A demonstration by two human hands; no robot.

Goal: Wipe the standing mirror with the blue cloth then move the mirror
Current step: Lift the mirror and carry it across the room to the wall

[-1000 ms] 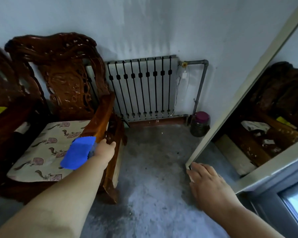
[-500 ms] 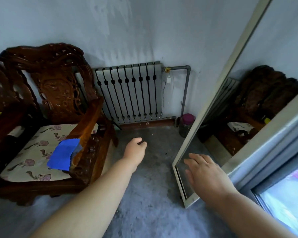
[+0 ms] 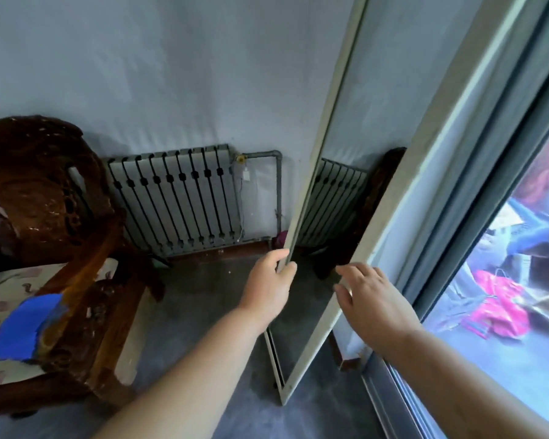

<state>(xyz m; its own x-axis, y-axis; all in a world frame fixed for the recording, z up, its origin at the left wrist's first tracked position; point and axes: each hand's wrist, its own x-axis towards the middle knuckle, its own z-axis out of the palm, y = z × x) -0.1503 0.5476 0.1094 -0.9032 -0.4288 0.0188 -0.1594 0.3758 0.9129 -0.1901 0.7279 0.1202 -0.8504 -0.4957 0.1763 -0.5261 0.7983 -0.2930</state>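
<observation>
The standing mirror (image 3: 327, 131) has a pale cream frame and leans tall at centre right, its foot on the grey floor. My left hand (image 3: 268, 288) grips the mirror's left frame edge at about mid height. My right hand (image 3: 370, 301) lies at the right frame edge with its fingers spread over the glass; whether it grips is unclear. The blue cloth (image 3: 23, 327) hangs over the armrest of the carved wooden chair (image 3: 45, 198) at far left, away from both hands.
A grey radiator (image 3: 178, 198) with a pipe stands against the back wall behind the mirror. A window (image 3: 520, 280) fills the right side. A dark jar (image 3: 281, 239) peeks out behind the mirror's edge. Grey floor (image 3: 197, 299) lies between chair and mirror.
My left hand left the blue cloth on the chair armrest, crossed to the right and took hold of the mirror's left edge. My right hand rose along the mirror's right edge.
</observation>
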